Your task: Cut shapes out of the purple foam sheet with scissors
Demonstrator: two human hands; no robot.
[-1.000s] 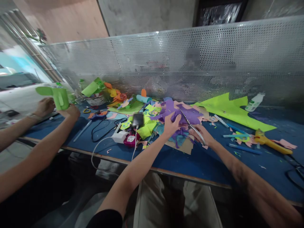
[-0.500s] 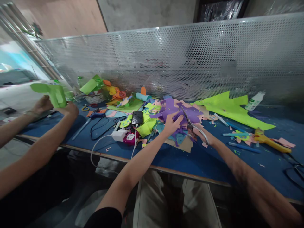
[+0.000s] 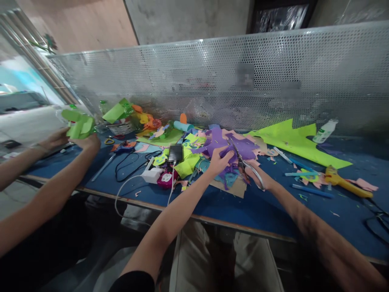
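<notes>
Near the middle of the blue table, my left hand (image 3: 221,159) pinches a piece of purple sheet (image 3: 244,148). My right hand (image 3: 255,177) is wrapped round the handles of metal scissors (image 3: 237,153), their blades pointing up and left at the purple sheet just beside my left fingers. Under and around the hands lies a heap of purple, pink and teal scraps, with a brown sheet (image 3: 231,187) at its front edge.
At the left, a person's hands (image 3: 86,142) hold a green cut-out (image 3: 79,125). A black box, white adapter (image 3: 152,175) and cables lie left of my arm. Right are a lime sheet (image 3: 291,138), glue bottle (image 3: 325,130) and yellow glue gun (image 3: 349,183).
The scissors and my right hand have shifted slightly left. The other person's green cut-out has moved right and turned. My left hand has hardly moved.
</notes>
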